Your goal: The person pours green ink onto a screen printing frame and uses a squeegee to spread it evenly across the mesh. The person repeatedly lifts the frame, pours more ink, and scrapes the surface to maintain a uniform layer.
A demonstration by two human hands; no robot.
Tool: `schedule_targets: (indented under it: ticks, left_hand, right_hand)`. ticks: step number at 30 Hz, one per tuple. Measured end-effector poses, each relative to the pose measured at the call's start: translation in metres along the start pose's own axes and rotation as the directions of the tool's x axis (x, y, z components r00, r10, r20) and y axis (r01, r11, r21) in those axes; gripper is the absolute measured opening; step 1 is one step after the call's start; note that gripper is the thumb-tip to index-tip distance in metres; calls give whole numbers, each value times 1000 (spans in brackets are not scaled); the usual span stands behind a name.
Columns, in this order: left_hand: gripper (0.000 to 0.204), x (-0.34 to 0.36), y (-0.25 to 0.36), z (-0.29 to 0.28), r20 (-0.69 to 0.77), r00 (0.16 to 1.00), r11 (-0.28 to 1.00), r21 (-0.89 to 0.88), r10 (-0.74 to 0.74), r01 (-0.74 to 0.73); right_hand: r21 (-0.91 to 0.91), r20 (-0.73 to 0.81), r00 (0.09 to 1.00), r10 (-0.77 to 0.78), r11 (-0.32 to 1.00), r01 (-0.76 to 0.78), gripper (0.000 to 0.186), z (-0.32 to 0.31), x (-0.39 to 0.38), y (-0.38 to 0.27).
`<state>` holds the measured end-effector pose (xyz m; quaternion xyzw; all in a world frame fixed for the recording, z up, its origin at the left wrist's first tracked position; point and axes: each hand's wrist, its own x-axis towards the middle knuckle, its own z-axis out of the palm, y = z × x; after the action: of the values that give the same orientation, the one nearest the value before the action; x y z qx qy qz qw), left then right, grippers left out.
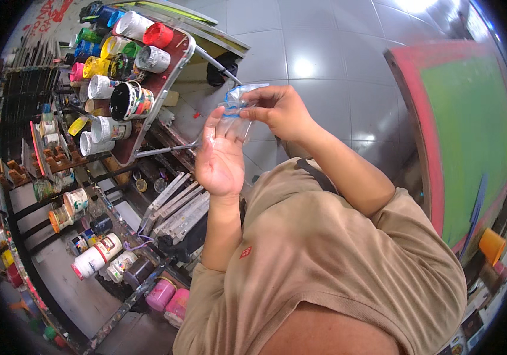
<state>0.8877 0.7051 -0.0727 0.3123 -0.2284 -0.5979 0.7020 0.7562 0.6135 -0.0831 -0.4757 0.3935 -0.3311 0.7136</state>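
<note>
A small clear plastic bag (pixel 244 94) with blue strips is between my two hands. With its thumb and fingers bent together, my right hand (pixel 283 112) pinches the bag's upper right edge. My left hand (pixel 221 163) is turned palm up below it. Its thumb tip meets the bag's left side, and its fingers show through the clear film; whether they are inside the bag or behind it, I cannot tell. Nothing can be made out inside the bag.
At left, a brown tray table (pixel 176 65) carries several open paint tubs. Below it, a stained rack (pixel 40 236) holds more jars, including a white bottle (pixel 96 255). A green screen frame with a pink border (pixel 466 130) leans at right. Grey floor tiles (pixel 324 77) lie beyond my hands.
</note>
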Motion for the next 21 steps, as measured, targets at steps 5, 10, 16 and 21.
schedule_targets:
  ticks: [5, 10, 16, 21]
  left_hand:
    - [63, 50, 20, -22, -107, 994, 997, 64, -37, 44]
    - [50, 112, 55, -31, -304, 951, 990, 105, -54, 90]
    - [58, 163, 105, -49, -516, 857, 1000, 25, 16, -4]
    - [81, 230, 45, -49, -213, 873, 865, -364, -439, 346]
  right_hand:
    - [-255, 35, 999, 17, 967, -7, 13, 5, 85, -14]
    - [-423, 70, 997, -17, 905, 45, 11, 24, 155, -53]
    - [-345, -88, 995, -45, 939, 11, 11, -23, 240, -106]
    - [331, 372, 917, -141, 943, 11, 29, -26, 266, -155]
